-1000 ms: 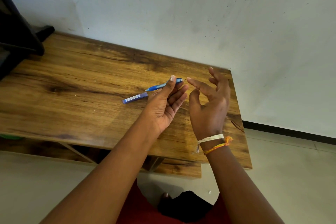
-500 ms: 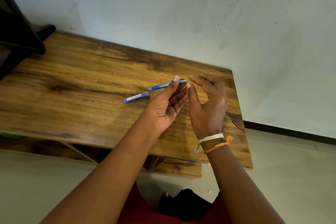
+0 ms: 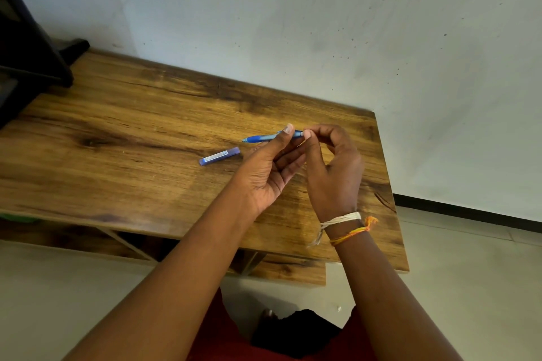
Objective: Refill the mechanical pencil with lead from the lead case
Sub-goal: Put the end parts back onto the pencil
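Over the wooden table (image 3: 117,138), left hand (image 3: 264,173) and right hand (image 3: 331,173) grip the mechanical pencil (image 3: 264,137).

The small purple rectangular plastic lead case (image 3: 219,156) lying on the brown wooden table (image 3: 132,138) carries a pale label with blue print, but the lettering is too small and blurred to read. No other writing shows.

The bench (image 3: 132,138) is wood-grain board, brown with dark streaks and a faint satin sheen. The mechanical pencil (image 3: 264,137) looks like glossy blue plastic; the lead case (image 3: 219,156) is translucent violet plastic with a paper-like label. Twisted thread bands (image 3: 346,227) are matt fibre. The wall (image 3: 322,23) is matt, speckled paint.
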Tool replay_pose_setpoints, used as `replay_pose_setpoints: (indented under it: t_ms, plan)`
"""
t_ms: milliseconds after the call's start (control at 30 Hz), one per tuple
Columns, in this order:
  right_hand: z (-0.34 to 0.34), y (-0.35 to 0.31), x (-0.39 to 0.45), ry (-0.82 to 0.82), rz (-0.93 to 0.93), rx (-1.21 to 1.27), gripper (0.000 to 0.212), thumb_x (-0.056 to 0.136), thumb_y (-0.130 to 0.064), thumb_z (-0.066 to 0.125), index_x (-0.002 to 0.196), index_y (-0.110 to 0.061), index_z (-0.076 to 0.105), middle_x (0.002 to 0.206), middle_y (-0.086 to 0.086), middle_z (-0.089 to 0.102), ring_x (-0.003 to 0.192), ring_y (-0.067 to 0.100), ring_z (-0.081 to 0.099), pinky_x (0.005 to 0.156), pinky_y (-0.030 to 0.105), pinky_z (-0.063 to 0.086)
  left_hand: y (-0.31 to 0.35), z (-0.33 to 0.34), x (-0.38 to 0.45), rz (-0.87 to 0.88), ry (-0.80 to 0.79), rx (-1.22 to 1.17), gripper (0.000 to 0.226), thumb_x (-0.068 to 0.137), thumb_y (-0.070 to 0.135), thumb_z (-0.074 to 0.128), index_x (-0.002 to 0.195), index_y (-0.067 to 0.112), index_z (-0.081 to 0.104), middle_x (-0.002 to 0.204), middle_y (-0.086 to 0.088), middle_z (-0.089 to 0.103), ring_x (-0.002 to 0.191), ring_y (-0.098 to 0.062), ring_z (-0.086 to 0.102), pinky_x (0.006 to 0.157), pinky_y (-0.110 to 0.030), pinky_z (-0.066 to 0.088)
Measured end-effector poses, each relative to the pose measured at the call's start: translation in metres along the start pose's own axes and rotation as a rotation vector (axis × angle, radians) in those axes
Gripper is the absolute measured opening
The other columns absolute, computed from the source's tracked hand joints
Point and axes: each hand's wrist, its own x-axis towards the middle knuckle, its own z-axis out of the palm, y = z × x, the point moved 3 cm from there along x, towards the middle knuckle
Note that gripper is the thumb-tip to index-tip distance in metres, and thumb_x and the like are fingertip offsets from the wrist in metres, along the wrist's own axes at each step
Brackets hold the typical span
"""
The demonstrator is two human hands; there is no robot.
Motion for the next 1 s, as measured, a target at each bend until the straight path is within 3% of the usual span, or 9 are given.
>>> replay_pose_setpoints:
  t_ms: [133, 433, 767, 1000]
  plan:
    - [0.0, -0.001, 0.0, 0.05, -0.019, -0.022, 0.011, 0.095, -0.019, 0.055, 0.099, -0.012, 0.063, 0.093, -0.002, 0.065, 0.086, 0.006, 0.06, 0.075, 0.01, 0.044, 0.002, -0.003, 0.001, 0.01, 0.044, -0.026, 0.017, 0.08, 0.018, 0.07, 0.068, 0.007, 0.076, 0.077, -0.01, 0.075, 0.074, -0.017, 0.074, 0.074, -0.028, 0.06]
    - [-0.008, -0.01, 0.002, 0.168, -0.034, -0.01, 0.015, 0.097, -0.014, 0.046, 0.099, -0.006, 0.058, 0.092, 0.005, 0.062, 0.085, 0.015, 0.058, 0.074, 0.019, 0.045, 0.005, -0.005, 0.0, 0.014, 0.109, -0.091, 0.021, 0.081, 0.017, 0.069, 0.065, 0.004, 0.073, 0.074, -0.011, 0.075, 0.075, -0.019, 0.074, 0.069, -0.028, 0.061]
    - [-0.007, -0.012, 0.002, 0.151, -0.029, -0.032, 0.016, 0.097, -0.014, 0.045, 0.1, -0.005, 0.058, 0.093, 0.005, 0.062, 0.086, 0.014, 0.057, 0.074, 0.018, 0.044, 0.006, -0.004, -0.002, 0.017, 0.121, -0.121, 0.018, 0.087, 0.018, 0.065, 0.077, 0.003, 0.068, 0.075, -0.01, 0.074, 0.075, -0.019, 0.074, 0.075, -0.029, 0.059]
    - [-0.007, -0.011, 0.002, 0.165, -0.033, -0.038, 0.014, 0.097, -0.012, 0.046, 0.099, -0.005, 0.058, 0.092, 0.005, 0.061, 0.085, 0.015, 0.057, 0.073, 0.019, 0.044, 0.006, -0.004, -0.002, 0.013, 0.099, -0.119, 0.025, 0.086, 0.018, 0.066, 0.066, 0.004, 0.073, 0.075, -0.011, 0.075, 0.075, -0.019, 0.074, 0.074, -0.029, 0.06]
